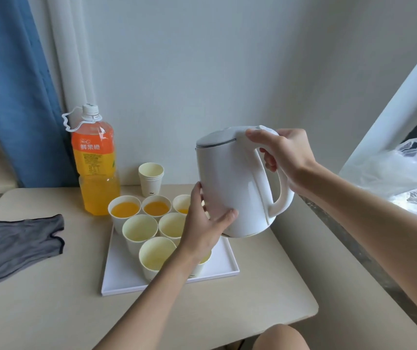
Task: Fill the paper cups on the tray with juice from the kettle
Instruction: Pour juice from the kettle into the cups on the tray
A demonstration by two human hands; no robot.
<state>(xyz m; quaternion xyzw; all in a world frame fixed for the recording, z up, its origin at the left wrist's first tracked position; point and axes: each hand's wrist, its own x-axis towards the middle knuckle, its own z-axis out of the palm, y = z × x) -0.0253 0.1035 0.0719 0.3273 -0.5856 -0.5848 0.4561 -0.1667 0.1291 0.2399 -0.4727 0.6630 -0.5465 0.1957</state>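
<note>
A white electric kettle point(230, 183) hangs tilted to the left above the right side of a white tray point(223, 261). My right hand point(282, 155) grips its handle. My left hand point(203, 229) cups the kettle's lower side, thumb and fingers spread on the body. Several paper cups stand on the tray. The back-row cups point(124, 210) point(156, 207) hold orange juice, and a third point(181, 207) is partly hidden by my left hand. The nearer cups point(139, 229) point(157, 256) hold no juice. No stream of juice is visible.
A large orange juice bottle point(96, 168) stands behind the tray at the left. A stack of spare cups point(151, 179) sits by the wall. A grey cloth point(23, 245) lies at the table's left. Plastic bags point(399, 173) lie on the sill to the right.
</note>
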